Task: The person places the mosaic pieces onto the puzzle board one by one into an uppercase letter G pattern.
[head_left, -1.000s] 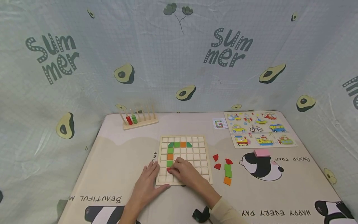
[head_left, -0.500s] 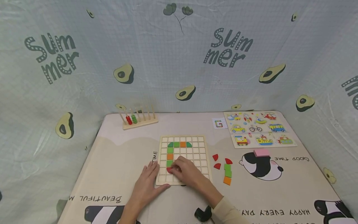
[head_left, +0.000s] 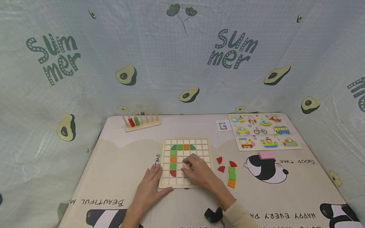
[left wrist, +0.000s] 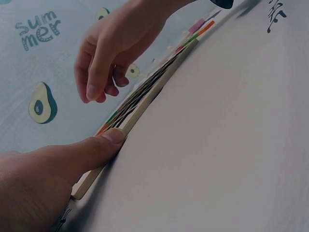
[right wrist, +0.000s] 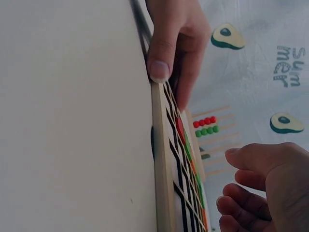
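Grid board [head_left: 205, 153] on bench [head_left: 119, 171]: eight seated pieces [head_left: 173, 159], roughly upper-left of G on card [head_left: 223, 125]. Six loose pieces [head_left: 232, 170] remain beside board. Right hand [head_left: 201, 172] above board, fingers loosely curled, empty. Left hand [head_left: 149, 186] outstretched, thumb on board edge.

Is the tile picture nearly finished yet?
Just over half, probably. Done: eight coloured tiles sit on the board. In hand: apparently no tile; the right grip hovers over the board while the left grip touches its edge. To go: three red tiles, two green squares and one orange square beside the board, if all belong.
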Demonstrator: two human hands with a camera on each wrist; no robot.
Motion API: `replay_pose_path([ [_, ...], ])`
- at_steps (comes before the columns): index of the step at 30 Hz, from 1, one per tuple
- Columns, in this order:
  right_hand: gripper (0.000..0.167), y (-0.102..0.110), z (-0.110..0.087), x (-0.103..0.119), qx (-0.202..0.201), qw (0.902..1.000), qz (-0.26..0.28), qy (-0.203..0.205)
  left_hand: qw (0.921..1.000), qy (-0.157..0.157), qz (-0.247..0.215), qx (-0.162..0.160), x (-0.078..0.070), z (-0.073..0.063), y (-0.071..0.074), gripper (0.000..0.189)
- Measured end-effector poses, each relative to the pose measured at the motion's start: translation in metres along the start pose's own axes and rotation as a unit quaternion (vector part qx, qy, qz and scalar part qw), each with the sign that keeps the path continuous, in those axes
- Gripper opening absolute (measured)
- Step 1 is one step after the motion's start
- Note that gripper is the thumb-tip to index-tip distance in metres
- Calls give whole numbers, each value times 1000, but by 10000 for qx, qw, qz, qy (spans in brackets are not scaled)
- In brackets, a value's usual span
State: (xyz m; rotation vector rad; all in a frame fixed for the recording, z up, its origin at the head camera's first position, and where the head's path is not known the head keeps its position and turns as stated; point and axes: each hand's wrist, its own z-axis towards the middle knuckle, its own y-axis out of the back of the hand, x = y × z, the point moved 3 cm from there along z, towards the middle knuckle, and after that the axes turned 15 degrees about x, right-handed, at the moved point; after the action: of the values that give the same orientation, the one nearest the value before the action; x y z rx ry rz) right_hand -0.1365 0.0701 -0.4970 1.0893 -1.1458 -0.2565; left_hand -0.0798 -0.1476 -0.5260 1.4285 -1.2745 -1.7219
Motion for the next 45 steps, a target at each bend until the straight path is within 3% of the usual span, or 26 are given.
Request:
replay_pose_path([
  [9, 31, 17, -15, -15, -379, 9992, 72, -134, 10000, 60, 6, 60, 0, 0, 0, 90],
  [25, 35, 45, -54, -54, -869, 9935, 150, -718, 9997, 109, -127, 162, -1, 0, 2, 89],
  [34, 34, 55, -76, -75, -919, 9877, 91, -1261, 9998, 103, -107, 157, 0, 1, 0, 89],
  [45, 37, 60, -99, -98, -686, 9790, 25, -1922, 9999, 90, -14, 109, 0, 0, 1, 89],
])
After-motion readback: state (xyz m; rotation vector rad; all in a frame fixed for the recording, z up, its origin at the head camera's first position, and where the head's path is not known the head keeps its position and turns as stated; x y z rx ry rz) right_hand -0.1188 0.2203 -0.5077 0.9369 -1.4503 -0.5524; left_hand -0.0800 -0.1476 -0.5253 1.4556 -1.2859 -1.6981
